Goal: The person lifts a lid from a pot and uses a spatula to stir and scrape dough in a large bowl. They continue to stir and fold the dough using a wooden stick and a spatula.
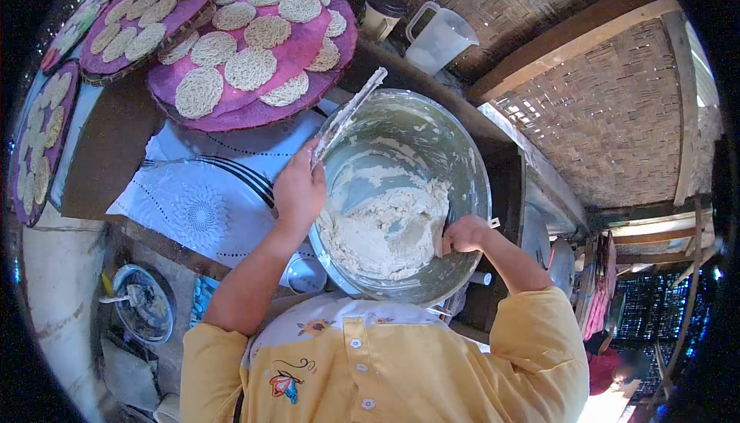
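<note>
A big metal basin (464, 142) stands in front of me, its inner wall smeared with white paste. Thick, pale dough (378, 238) lies at its bottom. At the basin's left rim, my left hand (299, 192) is closed round the lower end of a long, dough-coated stick (351, 117) that runs along the rim. My right hand (468, 234) reaches inside the right wall, fingers closed on a small brownish scraper (446, 243) whose edge meets the dough. Most of the scraper's handle is hidden by my fingers.
Round pink trays (231, 119) with several pale noodle-like discs stand back left. A clear plastic pitcher (443, 38) is behind the basin. A small bowl (306, 275) sits against the basin's near left side; a bucket (146, 303) is lower left. Another person (605, 373) is at far right.
</note>
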The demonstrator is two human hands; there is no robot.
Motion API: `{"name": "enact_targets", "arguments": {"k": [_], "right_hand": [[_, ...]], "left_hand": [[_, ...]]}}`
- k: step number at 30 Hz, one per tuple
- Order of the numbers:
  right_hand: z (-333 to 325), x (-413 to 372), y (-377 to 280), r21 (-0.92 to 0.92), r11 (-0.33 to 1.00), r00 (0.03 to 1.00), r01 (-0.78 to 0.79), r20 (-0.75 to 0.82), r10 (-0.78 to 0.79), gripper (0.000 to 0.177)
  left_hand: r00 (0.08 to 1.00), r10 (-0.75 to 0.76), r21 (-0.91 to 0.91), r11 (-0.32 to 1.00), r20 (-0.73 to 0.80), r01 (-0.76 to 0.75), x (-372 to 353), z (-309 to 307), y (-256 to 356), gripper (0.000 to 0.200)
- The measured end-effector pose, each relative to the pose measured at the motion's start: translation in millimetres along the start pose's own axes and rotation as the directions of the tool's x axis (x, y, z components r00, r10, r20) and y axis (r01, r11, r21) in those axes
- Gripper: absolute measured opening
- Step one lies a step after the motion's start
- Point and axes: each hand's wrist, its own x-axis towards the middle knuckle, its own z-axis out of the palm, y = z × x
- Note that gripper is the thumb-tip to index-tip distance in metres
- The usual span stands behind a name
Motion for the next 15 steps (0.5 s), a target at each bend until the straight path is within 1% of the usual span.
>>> {"name": "enact_targets", "arguments": {"k": [1,4,6,9,10,14,15], "right_hand": [[7.6,4.4,0.8,0.033,0.999,1.0,0.007,-0.008,-0.007,0.025],[23.6,11.8,-8.3,0.075,0.997,0.995,-0.001,-0.099,0.008,0.025],[25.7,7.4,-16.3,0.118,0.991,0.994,0.062,-0.1,-0.051,0.026],[33.2,4.8,-27.9,0.198,0.966,0.98,0.167,-0.141,-0.141,0.027],[38.0,4.8,-31.5,0.226,0.952,0.972,0.205,-0.162,-0.171,0.028],[63.5,5.5,-49.7,0.434,0.87,0.96,0.234,-0.246,-0.136,0.025],[58.1,-3.5,-56.5,0.443,0.848,0.942,0.29,-0.286,-0.173,0.025]], "left_hand": [[1.0,0.002,0.007,1.0,-0.001,-0.002,-0.3,-0.4,-0.2,0.037],[1.0,0.006,0.018,1.0,-0.007,-0.005,-0.1,0.7,-0.2,0.038],[1.0,0.0,0.019,1.0,-0.016,0.0,-0.4,0.7,0.5,0.038],[0.996,-0.075,0.012,0.997,0.057,0.075,1.0,-4.6,7.6,0.038],[0.997,-0.065,0.006,0.998,0.052,0.065,1.2,-4.7,7.6,0.038],[0.999,-0.034,-0.004,0.999,0.027,0.035,1.3,-2.5,5.3,0.038],[0.999,-0.028,-0.005,1.0,0.018,0.029,1.0,-1.3,4.4,0.038]]}}
